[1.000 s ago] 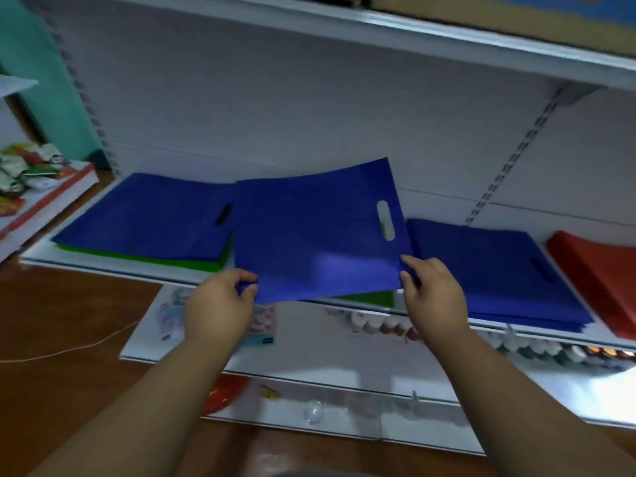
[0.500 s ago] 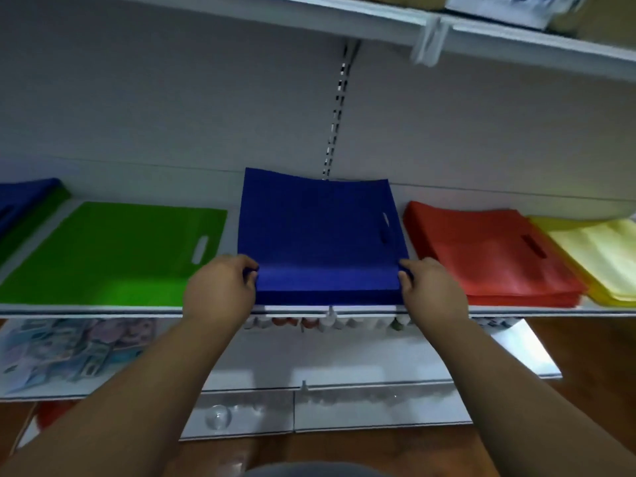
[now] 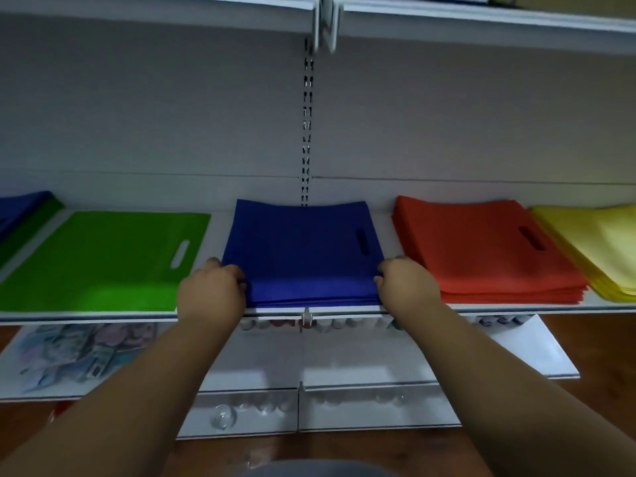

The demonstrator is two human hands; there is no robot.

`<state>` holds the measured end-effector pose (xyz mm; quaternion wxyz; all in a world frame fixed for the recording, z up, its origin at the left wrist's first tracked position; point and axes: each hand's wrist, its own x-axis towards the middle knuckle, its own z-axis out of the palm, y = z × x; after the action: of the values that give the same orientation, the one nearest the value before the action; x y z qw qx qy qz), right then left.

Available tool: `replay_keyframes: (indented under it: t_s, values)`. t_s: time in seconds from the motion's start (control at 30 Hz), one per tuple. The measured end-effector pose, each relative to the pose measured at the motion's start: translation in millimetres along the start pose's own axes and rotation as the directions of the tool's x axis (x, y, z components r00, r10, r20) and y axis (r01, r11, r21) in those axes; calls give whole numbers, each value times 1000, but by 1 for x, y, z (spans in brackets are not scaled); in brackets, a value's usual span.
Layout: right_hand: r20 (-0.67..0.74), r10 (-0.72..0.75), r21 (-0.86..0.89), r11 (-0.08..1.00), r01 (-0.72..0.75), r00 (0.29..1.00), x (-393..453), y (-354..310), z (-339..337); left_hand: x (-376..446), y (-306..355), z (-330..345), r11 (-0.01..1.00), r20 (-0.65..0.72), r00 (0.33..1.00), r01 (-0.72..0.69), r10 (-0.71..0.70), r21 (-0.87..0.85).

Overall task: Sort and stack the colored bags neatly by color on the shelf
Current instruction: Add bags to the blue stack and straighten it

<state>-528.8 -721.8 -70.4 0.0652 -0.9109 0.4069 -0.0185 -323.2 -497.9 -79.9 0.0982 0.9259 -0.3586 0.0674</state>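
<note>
A blue bag (image 3: 303, 249) with a cut-out handle on its right lies flat on top of a stack of blue bags in the middle of the white shelf (image 3: 86, 315). My left hand (image 3: 211, 290) grips its front left corner. My right hand (image 3: 407, 284) grips its front right corner. A green bag (image 3: 103, 259) lies to the left. To the right is a red stack (image 3: 481, 249), then a yellow stack (image 3: 599, 246) at the edge. At far left a mixed pile (image 3: 24, 211) shows blue over green.
A white upper shelf (image 3: 481, 25) overhangs the bags. A slotted upright (image 3: 307, 132) runs down the back panel. Below are lower white shelves with printed packets (image 3: 79, 352) at left and small bottles (image 3: 344, 323) under the shelf lip. Wooden floor lies at right.
I carried the blue bag from the left pile rightward and laid it on the blue stack. Both hands still hold its front corners, now lower against the stack's front edge.
</note>
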Motion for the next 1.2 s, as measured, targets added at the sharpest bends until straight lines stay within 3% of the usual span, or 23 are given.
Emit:
replay_keyframes:
  t_s: [0.13, 0.4, 0.67, 0.8, 1.0, 1.2]
  values:
    - [-62, -10, 14, 1000, 11, 998, -5, -15, -4, -1, 2, -6, 999, -48, 998, -37, 35, -25]
    - [-131, -299, 177, 931, 319, 945, -10, -144, -9, -19, -48, -24, 972, -117, 993, -26, -2, -235]
    - [-125, -462, 245, 843, 479, 878, -22, -340, 17, -48, -228, -44, 927, -30, 985, 151, -172, -343]
    - [-125, -571, 279, 765, 581, 811, -30, -449, 40, -59, -330, -62, 888, -27, 961, 242, -274, -391]
    - [34, -602, 346, 756, 556, 798, -29, -571, 66, -77, -439, -86, 843, 66, 937, 338, -342, -418]
    - [248, -555, 194, 831, 521, 794, -12, -620, 84, -76, -486, -78, 726, 170, 908, 410, -383, -552]
